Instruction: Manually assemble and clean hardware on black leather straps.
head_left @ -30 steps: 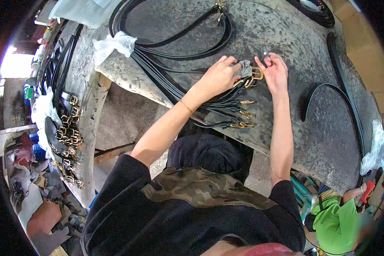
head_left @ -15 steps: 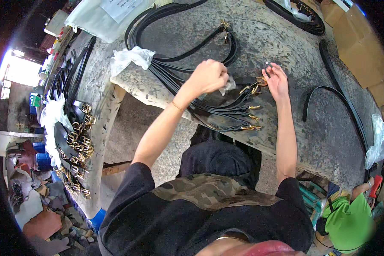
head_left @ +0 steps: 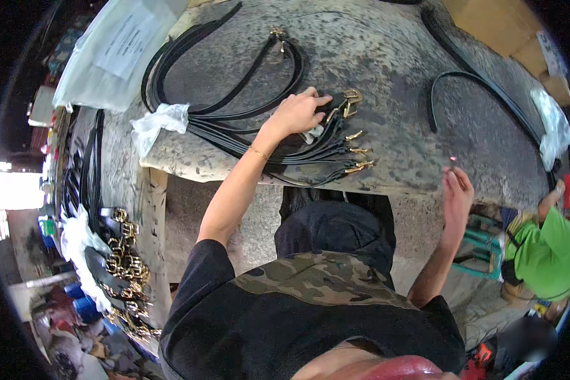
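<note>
My left hand (head_left: 297, 115) lies over a bundle of thin black belts (head_left: 234, 140) with its fingers stretched apart. Under its palm shows a scrap of whitish plastic (head_left: 311, 134). Beyond the fingertips, a gold-coloured buckle (head_left: 353, 96) ends one strap, and several gold-tipped ends (head_left: 359, 166) fan out below it. My right hand (head_left: 457, 190) is off to the right near the table's front edge, away from the belts. Its thumb and fingers pinch a small, slim dark object with a bright pinkish tip (head_left: 453, 159); its kind is too small to make out.
The worn grey table (head_left: 386, 63) curves around me. White plastic (head_left: 161, 123) wraps the belts at left; more buckled belts (head_left: 123, 253) hang over the left side. A clear plastic packet (head_left: 117, 63) lies far left, cardboard (head_left: 494, 25) far right. A person in green (head_left: 544, 253) is at right.
My right hand has moved away from the gold buckle, rightward and nearer me, carrying the small object. My left hand has uncurled its fingers over the belts. The view has shifted.
</note>
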Motion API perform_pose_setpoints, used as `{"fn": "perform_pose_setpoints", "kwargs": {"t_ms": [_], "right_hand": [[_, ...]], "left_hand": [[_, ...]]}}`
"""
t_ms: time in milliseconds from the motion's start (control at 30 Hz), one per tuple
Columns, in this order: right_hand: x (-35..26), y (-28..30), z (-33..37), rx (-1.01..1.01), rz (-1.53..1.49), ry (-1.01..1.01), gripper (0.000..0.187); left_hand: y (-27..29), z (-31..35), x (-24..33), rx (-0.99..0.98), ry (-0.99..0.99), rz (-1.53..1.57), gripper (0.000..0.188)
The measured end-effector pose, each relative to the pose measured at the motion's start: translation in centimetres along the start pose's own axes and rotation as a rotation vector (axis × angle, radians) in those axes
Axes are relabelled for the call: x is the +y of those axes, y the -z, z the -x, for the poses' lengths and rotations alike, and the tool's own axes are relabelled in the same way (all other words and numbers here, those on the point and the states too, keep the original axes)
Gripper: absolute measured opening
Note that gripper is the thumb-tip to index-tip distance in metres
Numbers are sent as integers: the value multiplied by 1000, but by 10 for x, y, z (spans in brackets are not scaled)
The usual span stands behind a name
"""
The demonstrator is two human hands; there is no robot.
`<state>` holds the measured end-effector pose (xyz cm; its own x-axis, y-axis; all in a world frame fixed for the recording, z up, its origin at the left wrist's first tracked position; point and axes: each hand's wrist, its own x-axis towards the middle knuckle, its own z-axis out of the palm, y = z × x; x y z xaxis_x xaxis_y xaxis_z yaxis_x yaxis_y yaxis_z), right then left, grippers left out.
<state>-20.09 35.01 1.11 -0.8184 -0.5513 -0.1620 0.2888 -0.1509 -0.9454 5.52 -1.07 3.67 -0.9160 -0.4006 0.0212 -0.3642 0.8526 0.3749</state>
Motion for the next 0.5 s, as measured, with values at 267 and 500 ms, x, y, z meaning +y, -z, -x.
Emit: {"fn": "perform_pose_setpoints", "kwargs": {"t_ms": [267,500], "right_hand": [[-6,82,32,315,174,140,29],[-22,40,13,314,537,295,28]], "left_hand": [[-11,5,7,129,-31,-43,44],[-11,9,7,143,-13,-50,44]]}}
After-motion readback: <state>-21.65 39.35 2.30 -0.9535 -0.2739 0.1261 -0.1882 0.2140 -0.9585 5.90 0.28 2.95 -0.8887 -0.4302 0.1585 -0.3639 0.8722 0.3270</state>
